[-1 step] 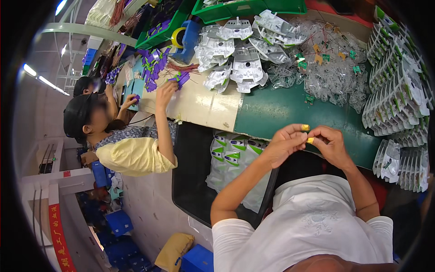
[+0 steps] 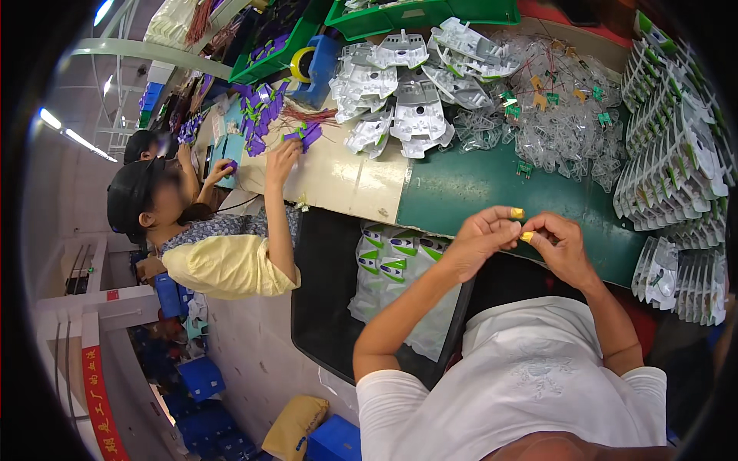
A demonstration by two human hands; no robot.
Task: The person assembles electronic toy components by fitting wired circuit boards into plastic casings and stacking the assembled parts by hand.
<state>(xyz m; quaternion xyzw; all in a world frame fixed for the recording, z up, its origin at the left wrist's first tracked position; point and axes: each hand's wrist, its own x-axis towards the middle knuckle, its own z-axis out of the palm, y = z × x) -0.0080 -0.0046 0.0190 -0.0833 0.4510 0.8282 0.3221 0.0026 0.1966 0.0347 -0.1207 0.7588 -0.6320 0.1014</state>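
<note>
In front of my chest, over the near edge of the green worktop [image 2: 461, 184], both hands meet. My left hand [image 2: 486, 240] is closed in a pinch, with a yellow wrap on one fingertip. My right hand [image 2: 561, 244] also pinches, its thumb tip wrapped in yellow, close against the left fingers. Whatever lies between the fingertips is too small to make out. Beyond my hands lies a heap of clear plastic parts [image 2: 565, 131] mixed with small green and orange pieces. White moulded shells [image 2: 421, 115] are piled to its left.
Stacked white-and-green shells [image 2: 669, 169] line the right side. A black bin [image 2: 327, 284] left of my arm holds bagged white-and-green parts [image 2: 393, 265]. A co-worker in a yellow sleeve [image 2: 231, 265] handles purple parts [image 2: 261, 115] at left, near a blue tape dispenser [image 2: 321, 73]. Green trays [image 2: 423, 15] stand behind.
My left forearm and elbow have shifted very slightly to the left. My fingertips stay pinched close together.
</note>
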